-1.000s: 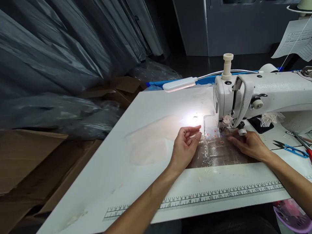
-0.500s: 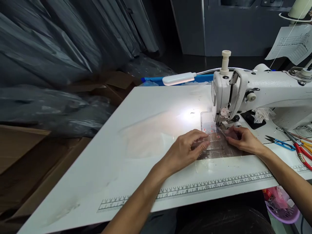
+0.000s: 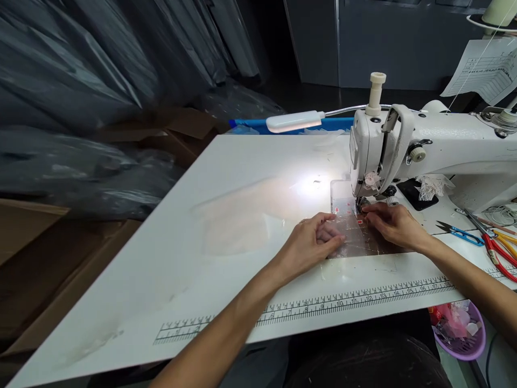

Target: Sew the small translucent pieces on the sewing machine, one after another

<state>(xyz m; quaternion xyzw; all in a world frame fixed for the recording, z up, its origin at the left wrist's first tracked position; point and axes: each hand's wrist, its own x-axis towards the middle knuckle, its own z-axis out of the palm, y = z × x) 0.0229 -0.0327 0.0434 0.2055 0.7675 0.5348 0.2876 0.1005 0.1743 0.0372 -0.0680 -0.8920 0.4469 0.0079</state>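
A thin see-through sheet [image 3: 351, 240], sheer fabric or clear film, lies at the sewing machine [image 3: 379, 156], its upper part by the presser foot [image 3: 358, 205]. My left hand [image 3: 309, 245] grips its left side, thumb on top, with fingers showing through the sheet. Thumb and forefinger of my right hand [image 3: 398, 226] pinch the sheet just right of the presser foot. Small red marks show near the needle. Beneath the sheet is a shiny brownish plate [image 3: 383, 245].
Blue thread snips [image 3: 460, 234] and red-handled scissors [image 3: 495, 253] lie right of my right hand. A printed ruler [image 3: 323, 307] runs along the table's [image 3: 161, 269] front edge. A lamp [image 3: 294, 121] lights the surface. A purple basket [image 3: 470, 353] of scraps stands below.
My right fingers have moved left, closer to the presser foot. My left fingers now show through the sheet, which lies shifted over the plate. The view has shifted slightly.
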